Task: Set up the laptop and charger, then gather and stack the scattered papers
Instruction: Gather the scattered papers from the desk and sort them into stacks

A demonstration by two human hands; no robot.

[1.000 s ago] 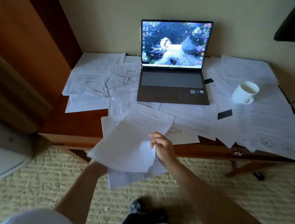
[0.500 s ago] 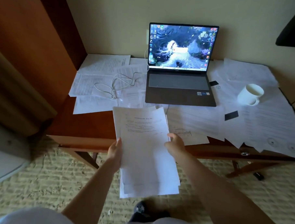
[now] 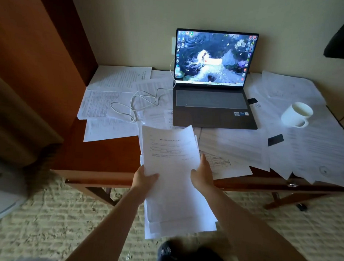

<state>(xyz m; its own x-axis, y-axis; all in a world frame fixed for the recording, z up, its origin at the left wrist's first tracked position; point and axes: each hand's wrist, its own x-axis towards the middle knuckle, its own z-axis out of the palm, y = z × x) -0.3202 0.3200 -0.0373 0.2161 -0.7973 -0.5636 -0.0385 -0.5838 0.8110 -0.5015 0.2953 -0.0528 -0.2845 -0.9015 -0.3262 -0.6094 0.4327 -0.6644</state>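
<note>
I hold a bundle of white papers (image 3: 173,181) in front of the desk's near edge, its far end over the wood. My left hand (image 3: 144,179) grips the bundle's left side, thumb on top. My right hand (image 3: 202,175) holds the right side. The laptop (image 3: 214,81) stands open at the back of the desk with its screen lit. A white charger cable (image 3: 143,101) runs from its left side, loops over the sheets, and goes up behind the screen to the wall. Loose papers (image 3: 308,148) lie scattered across the desk on both sides.
A white mug (image 3: 297,115) stands on the papers right of the laptop. Two small black cards (image 3: 275,139) lie among the sheets. A wooden cabinet (image 3: 32,61) walls the desk's left side. Bare wood (image 3: 107,153) shows at the front left. Carpet lies below.
The bundle went from slanting and loosely held to upright and squared between both hands. My left hand came up from beneath to its left edge. The view has shifted left.
</note>
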